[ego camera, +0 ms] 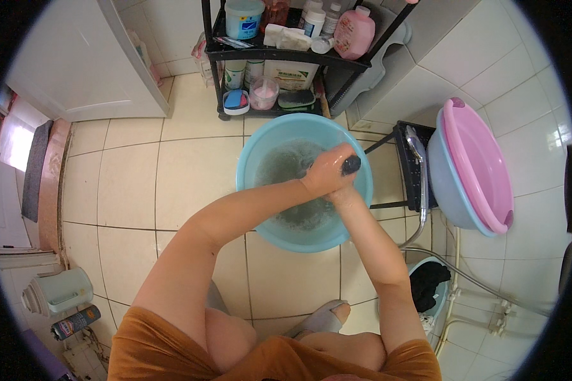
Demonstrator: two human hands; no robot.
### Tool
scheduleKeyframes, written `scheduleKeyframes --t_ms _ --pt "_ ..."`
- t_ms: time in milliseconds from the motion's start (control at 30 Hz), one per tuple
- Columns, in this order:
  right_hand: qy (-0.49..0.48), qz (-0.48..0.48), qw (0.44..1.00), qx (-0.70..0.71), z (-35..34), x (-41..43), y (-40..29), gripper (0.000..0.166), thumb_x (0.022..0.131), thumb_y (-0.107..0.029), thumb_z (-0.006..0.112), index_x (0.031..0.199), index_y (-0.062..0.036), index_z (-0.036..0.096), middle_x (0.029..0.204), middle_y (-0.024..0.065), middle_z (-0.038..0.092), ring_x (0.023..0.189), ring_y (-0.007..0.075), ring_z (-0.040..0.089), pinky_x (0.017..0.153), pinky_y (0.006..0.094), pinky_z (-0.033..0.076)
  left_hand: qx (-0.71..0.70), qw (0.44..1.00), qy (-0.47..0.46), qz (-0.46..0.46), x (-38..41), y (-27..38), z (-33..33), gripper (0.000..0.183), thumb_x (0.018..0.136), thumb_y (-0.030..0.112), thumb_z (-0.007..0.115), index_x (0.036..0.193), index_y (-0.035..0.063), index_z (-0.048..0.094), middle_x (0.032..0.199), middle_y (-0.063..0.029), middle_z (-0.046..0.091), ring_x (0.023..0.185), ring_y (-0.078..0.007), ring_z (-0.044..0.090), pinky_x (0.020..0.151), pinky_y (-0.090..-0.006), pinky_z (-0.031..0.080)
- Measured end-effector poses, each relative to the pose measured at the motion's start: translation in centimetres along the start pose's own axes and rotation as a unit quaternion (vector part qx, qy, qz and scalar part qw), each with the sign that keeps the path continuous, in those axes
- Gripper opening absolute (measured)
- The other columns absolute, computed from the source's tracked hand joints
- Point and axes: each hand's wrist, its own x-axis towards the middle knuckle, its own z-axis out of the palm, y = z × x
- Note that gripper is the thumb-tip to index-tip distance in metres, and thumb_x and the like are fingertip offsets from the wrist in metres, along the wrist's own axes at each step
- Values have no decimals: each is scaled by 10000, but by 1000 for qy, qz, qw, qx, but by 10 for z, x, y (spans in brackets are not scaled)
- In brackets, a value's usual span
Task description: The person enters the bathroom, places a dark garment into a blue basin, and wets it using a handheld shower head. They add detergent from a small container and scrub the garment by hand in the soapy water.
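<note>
A light-blue plastic basin (305,246) stands on the tiled floor in front of me, with cloudy, sudsy water (298,216) in it. Over its right half my left hand (331,166) is closed on a bunched wet dark cloth (351,165), whose end sticks out at the side of the fist. My right hand (334,194) is just beneath and against the left one; its fingers are mostly hidden, so its hold cannot be made out.
Behind the basin is a black shelf rack (286,56) with bottles and tubs. At right, a shower head (413,140) lies on a black stand (407,178) beside a pink basin (481,162) nested in a blue one. A bucket (441,297) holds dark clothes. A thermos jug (59,291) is at lower left.
</note>
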Motion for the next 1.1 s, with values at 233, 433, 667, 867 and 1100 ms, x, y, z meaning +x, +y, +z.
scheduleKeyframes --t_ms 233,433,667,867,1100 --pt "37 -176 972 -154 -3 1 16 400 1004 -405 436 1139 -60 588 1052 72 636 970 222 610 854 333 474 -336 883 168 -283 16 -11 -6 376 857 254 702 1116 13 574 990 -147 662 882 -284 642 781 -393 505" --pt "43 -257 797 -545 -14 -8 9 489 1004 -402 426 1055 41 626 999 187 664 938 322 619 868 370 441 -503 716 83 -477 5 -51 -49 514 917 489 623 1174 49 552 1117 -148 629 1023 -288 623 861 -415 521" --pt "122 -328 710 -611 -36 -6 -16 497 1001 -416 426 1137 35 585 1127 290 603 1100 472 525 914 475 402 -14 916 -25 -400 -19 -67 -98 589 910 438 659 1296 12 530 1220 -148 612 1146 -258 579 948 -374 462" --pt "130 -319 690 -637 -50 4 -39 369 968 -324 572 1016 41 602 1055 183 542 983 314 544 876 413 430 -96 918 -139 -358 -39 -72 -115 489 875 263 726 1260 6 568 1193 -99 628 1091 -185 578 916 -322 463" --pt "114 -137 940 -290 -70 11 -12 387 980 -259 548 1285 -39 461 1312 103 463 1157 253 499 982 435 444 63 980 -188 23 -59 -60 -95 272 887 163 692 1149 94 666 1207 -85 628 1115 -195 583 941 -331 470"
